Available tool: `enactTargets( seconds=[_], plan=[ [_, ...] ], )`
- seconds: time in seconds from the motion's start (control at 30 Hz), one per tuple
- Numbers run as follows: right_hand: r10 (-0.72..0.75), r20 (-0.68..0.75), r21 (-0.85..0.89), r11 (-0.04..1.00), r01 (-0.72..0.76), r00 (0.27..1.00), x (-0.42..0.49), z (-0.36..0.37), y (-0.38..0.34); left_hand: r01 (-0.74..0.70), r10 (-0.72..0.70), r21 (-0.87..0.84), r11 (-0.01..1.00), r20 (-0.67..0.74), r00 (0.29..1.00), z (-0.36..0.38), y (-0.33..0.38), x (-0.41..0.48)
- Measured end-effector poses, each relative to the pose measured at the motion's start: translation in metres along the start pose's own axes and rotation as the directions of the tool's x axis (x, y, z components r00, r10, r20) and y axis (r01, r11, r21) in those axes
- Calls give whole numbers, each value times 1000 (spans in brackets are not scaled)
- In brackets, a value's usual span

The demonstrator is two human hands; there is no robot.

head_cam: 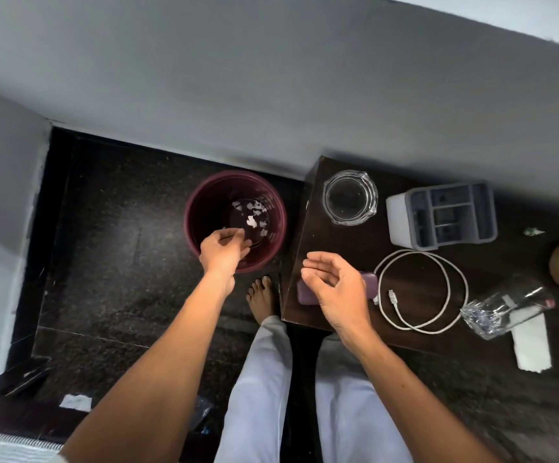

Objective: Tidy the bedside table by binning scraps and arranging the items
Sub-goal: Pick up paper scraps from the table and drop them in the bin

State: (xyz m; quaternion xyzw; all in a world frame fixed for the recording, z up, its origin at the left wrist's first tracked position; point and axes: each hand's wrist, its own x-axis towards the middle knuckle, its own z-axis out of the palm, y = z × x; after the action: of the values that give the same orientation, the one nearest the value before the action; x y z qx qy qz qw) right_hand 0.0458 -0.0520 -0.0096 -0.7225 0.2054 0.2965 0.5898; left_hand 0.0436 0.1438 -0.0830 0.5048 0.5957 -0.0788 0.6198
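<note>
We see the counter [354, 262] right of the maroon bin [204, 212]. Left grip [224, 250] reaches out over the bin, fingers loosely spread, empty; scraps [250, 221] lie below it. Right grip [334, 285] hovers half-curled, empty, above the purple phone [304, 292].

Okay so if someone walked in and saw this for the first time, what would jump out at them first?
Probably the left hand held over the maroon bin on the dark floor, white paper scraps lying at its bottom. Next, the right hand cupped above the bedside table, partly covering a purple case. Beyond it lie a coiled white cable, a glass ashtray and a grey organiser.
</note>
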Motion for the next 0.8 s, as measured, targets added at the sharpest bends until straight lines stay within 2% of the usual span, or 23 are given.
enactTargets(
  seconds=[0.17, 0.4, 0.57, 0.7, 0.8],
  plan=[
    [22, -41, 11, 1000, -22, 999, 1, -9, 4, 49, -47, -49, 998, 47, 998, 6, 4, -16],
    [40, -127, 68, 997, -32, 991, -10, -39, 3, 4, -2, -9, 1000, 276, 961, 52, -7, -105],
    [1, -222, 9, 1000, 1, 975, -20, -81, 6, 44, -49, 21, 999, 384, 922, 93, -33, -159],
    [-24, -404, -103, 994, -19, 914, -23, -128, 8, 54, -69, 48, 997, 426, 902, 122, -50, -186],
    [-68, -591, -172, 984, -43, 803, -19, -169, 7, 39, -67, 71, 997, 468, 881, 140, -56, -202]
  ],
)
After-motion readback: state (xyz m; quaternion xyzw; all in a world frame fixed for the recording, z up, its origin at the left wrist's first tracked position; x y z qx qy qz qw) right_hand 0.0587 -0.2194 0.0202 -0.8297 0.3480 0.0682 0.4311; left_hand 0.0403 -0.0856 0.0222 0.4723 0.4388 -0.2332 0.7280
